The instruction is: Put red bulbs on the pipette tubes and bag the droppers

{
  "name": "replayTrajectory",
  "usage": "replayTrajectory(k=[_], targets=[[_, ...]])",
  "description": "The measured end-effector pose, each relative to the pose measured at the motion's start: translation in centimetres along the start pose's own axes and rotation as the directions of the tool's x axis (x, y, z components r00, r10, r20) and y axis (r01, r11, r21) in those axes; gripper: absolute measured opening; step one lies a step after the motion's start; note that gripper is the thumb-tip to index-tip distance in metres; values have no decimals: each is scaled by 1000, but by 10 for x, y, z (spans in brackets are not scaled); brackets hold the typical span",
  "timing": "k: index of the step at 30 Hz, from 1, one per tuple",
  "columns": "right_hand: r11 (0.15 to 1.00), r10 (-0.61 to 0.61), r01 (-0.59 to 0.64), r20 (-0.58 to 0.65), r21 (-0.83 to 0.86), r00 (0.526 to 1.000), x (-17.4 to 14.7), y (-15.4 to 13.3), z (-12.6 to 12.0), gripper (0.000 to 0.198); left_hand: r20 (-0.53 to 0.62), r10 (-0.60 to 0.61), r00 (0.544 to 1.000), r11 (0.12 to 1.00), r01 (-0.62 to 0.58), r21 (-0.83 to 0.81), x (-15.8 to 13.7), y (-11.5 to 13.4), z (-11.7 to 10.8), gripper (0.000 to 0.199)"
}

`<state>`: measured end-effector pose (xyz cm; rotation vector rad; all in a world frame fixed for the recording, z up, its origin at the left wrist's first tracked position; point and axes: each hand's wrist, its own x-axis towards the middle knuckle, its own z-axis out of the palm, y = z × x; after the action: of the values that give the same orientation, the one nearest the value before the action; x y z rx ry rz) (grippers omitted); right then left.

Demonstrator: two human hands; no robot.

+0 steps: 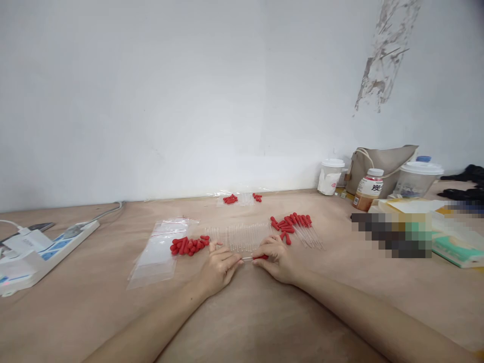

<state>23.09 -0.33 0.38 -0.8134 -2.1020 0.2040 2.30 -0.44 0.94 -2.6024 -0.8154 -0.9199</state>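
Between my hands is a thin clear dropper tube [247, 259] lying crosswise. My left hand [220, 266] pinches its left end. My right hand [279, 260] has its fingers closed on a red rubber bulb [260, 257] at the tube's right end; how far the bulb covers the tube is hidden by the fingers. Just beyond my hands lies a row of clear glass tubes [242, 237]. Loose red bulbs [189, 245] are heaped left of the row. To the right, several droppers with red bulbs fitted [302, 222] lie side by side, near more red bulbs [283, 225].
Clear zip bags [157, 252] lie at left, near a white power strip [64, 247] with a charger. By the wall is a bag with red bulbs and tubes [242, 198]. A lidded cup [330, 176], a drink bottle [368, 189] and a tissue pack [456, 244] stand or lie at right.
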Motion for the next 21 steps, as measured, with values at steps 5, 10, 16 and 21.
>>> replayTrajectory(k=[5,10,16,21], targets=[[999,-36,33,62,41,997,2,3,0,11,28,-27,999,999,28,-37,0,0,0,20],[996,62,-66,67,54,996,4,9,-1,14,54,-97,994,992,101,-78,-1,1,0,21],[967,201,-203,26,152,979,3,9,-4,25,39,-114,993,988,118,-96,-1,1,1,24],[721,386,-365,97,589,918,4,1,5,34,52,-138,989,982,143,-122,0,2,-3,24]])
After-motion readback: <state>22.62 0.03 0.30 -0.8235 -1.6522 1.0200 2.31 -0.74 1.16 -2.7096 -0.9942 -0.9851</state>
